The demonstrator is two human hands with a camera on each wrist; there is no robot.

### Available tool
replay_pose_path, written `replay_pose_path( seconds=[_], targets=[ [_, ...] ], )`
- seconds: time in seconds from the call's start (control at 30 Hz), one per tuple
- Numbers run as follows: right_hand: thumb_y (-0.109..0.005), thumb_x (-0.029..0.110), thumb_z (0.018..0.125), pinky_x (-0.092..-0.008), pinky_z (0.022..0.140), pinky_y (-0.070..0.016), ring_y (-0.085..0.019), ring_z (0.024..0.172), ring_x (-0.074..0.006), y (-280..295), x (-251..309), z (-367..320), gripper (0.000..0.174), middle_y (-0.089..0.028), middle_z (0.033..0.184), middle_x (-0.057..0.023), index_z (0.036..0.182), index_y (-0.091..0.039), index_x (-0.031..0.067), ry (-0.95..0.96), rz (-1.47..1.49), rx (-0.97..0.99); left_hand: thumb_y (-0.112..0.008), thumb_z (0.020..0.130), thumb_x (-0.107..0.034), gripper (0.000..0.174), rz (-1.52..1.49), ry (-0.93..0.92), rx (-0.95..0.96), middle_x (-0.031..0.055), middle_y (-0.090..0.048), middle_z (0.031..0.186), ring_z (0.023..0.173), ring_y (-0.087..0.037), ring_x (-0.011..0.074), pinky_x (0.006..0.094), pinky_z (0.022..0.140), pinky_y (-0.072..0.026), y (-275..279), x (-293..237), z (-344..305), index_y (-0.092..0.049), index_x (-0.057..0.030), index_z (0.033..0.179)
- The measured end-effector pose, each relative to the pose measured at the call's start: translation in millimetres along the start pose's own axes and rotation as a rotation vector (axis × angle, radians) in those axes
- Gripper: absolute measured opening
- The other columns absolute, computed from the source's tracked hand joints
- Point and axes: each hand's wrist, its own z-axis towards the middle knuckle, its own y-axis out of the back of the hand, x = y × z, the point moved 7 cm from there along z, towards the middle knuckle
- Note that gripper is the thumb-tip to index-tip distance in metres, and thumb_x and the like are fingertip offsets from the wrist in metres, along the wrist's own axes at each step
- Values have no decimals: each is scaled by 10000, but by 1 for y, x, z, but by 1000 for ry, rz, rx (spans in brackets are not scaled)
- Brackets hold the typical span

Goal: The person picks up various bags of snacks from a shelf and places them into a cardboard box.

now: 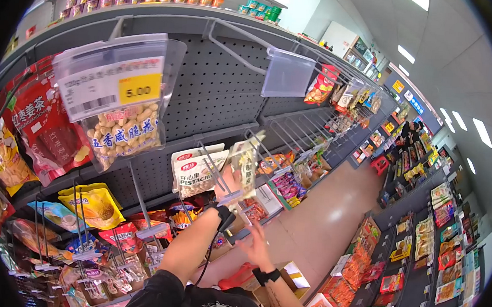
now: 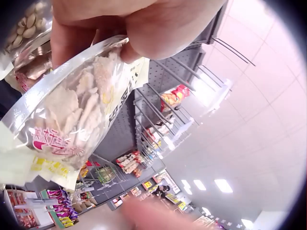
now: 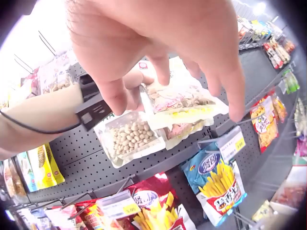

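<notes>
My left hand [image 1: 228, 182] pinches the upper edge of a clear-fronted snack bag [image 2: 72, 110] filled with pale, flaky pieces. This bag [image 1: 243, 163] is beside the wire hooks of the shelf, near pistachio bags [image 1: 194, 174] hanging there. In the right wrist view the same snack bag [image 3: 180, 100] overlaps another bag behind it, next to a pistachio bag [image 3: 132, 136]. Lower and closer to me, my right hand [image 1: 256, 246] is held up with fingers spread and nothing in it. From the right wrist view, my right hand [image 3: 158, 33] reaches over the bags with loosely extended fingers.
A peanut bag [image 1: 124, 133] under a price tag [image 1: 114, 81] hangs at upper left. Bare hooks [image 1: 293, 131] project along the pegboard wall. Fries-shaped snack bags [image 3: 216, 182] hang below. Boxes [image 1: 288, 279] stand on the aisle floor [image 1: 334, 199]; another stocked shelf [image 1: 404, 261] runs along the right.
</notes>
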Motion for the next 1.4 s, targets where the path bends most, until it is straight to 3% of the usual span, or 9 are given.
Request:
replay_pose_path(
  seconds=[0.2, 0.33, 0.47, 0.6, 0.8, 0.93, 1.07, 1.2, 1.4],
  targets=[
    [-674, 299, 789, -354, 817, -497, -596, 1027, -243, 9, -129, -154, 466, -602, 1123, -109, 1165, -562, 47, -422, -25, 295, -532, 882, -337, 502, -65, -208, -9, 280, -558, 1128, 1027, -562, 378, 426, 876, -448, -19, 32, -23, -456, -28, 1270],
    [-665, 345, 763, -364, 840, -493, -631, 969, -263, 56, -220, -297, 496, -642, 1076, -126, 1162, -579, 64, -692, -349, 316, -575, 856, -169, 318, -79, -323, 56, 208, -591, 1079, 1008, -577, 337, 384, 857, -453, 6, 45, -128, -543, 5, 1120],
    [-687, 375, 721, -401, 868, -475, -620, 965, -321, 71, -274, -409, 550, -641, 1064, -154, 1172, -582, 78, -891, -426, 529, -573, 860, -185, 227, 30, 45, 727, 161, -656, 929, 873, -648, 289, 347, 773, -500, -12, 121, -259, -618, -33, 1023],
    [-664, 368, 758, -418, 911, -449, -546, 1087, -333, 57, -286, -446, 472, -589, 1144, -169, 1148, -591, 112, -752, -326, 606, -594, 845, -257, 280, 311, 326, 638, 174, -662, 899, 875, -653, 263, 340, 771, -499, 34, 210, -367, -638, -41, 1017],
    [-668, 435, 736, -414, 913, -447, -540, 1080, -344, 23, -289, -443, 494, -587, 1150, -144, 1118, -614, 126, -500, -167, 955, -601, 852, -263, 305, 155, 615, 581, 124, -674, 949, 878, -654, 234, 328, 802, -505, 41, 198, -511, -628, -30, 1047],
    [-655, 450, 738, -386, 879, -462, -587, 1008, -316, 28, -273, -430, 488, -621, 1104, -138, 1105, -635, 129, -71, -324, 980, -591, 865, -258, 294, -53, 494, 388, 139, -668, 983, 894, -657, 249, 337, 803, -513, 27, 164, -549, -631, -38, 1056],
    [-657, 277, 750, -433, 777, -474, -602, 856, -343, 21, -277, -424, 272, -630, 949, -144, 959, -671, 102, 13, -420, 890, -570, 874, -265, 301, 71, 441, 340, 164, -661, 971, 890, -653, 287, 349, 785, -512, 35, 120, -583, -612, -54, 1086],
    [-638, 253, 770, -441, 721, -469, -584, 776, -348, 47, -174, -389, 189, -588, 817, -135, 852, -652, 83, 114, -266, 667, -544, 856, -214, 276, 280, 237, 335, 146, -650, 977, 881, -637, 298, 385, 782, -505, 46, 90, -626, -599, -63, 1081],
    [-635, 241, 786, -396, 688, -495, -594, 846, -298, 3, -21, -435, 166, -582, 886, -86, 877, -642, 102, 431, 11, 1007, -543, 800, -204, 472, 867, -250, 312, 84, -444, 1337, 1293, -355, 264, 453, 1048, -315, 81, 33, -670, -483, -123, 1261]
  ],
)
